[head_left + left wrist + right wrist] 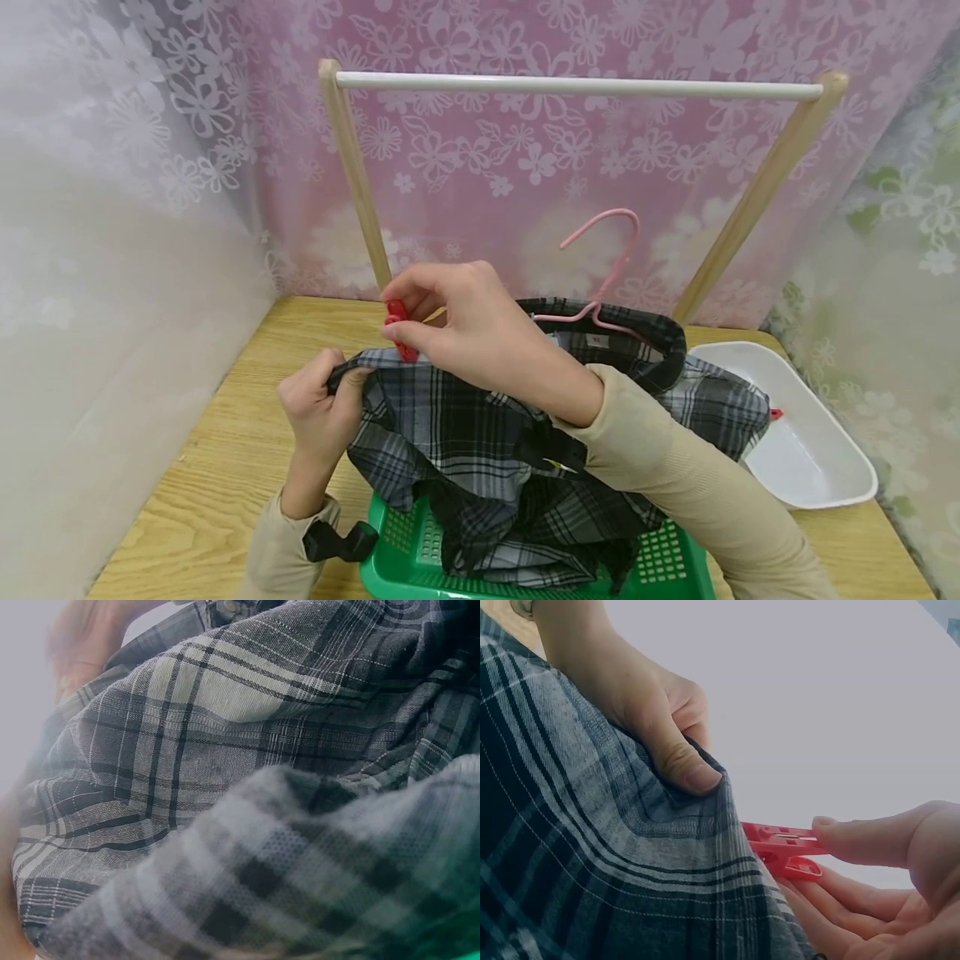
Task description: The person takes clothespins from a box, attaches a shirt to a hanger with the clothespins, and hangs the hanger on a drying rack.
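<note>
A grey and black plaid shirt [480, 433] hangs on a pink hanger [600, 275] above a green basket [420, 558]. My left hand [318, 408] grips the shirt's left shoulder edge, thumb pressed on the cloth [682, 769]. My right hand [465, 321] pinches a red clothespin [397, 329] at that same shoulder edge, just right of the left hand. In the right wrist view the red clothespin [780, 851] sits against the hem between thumb and fingers. The left wrist view is filled by the plaid shirt [247, 787]. Another red clip [775, 413] shows at the shirt's right shoulder.
A wooden rack with a white rail [577, 83] stands at the back of the wooden table [217, 467]. A white tray [810, 450] lies at the right. Flowered curtains close in the back and both sides.
</note>
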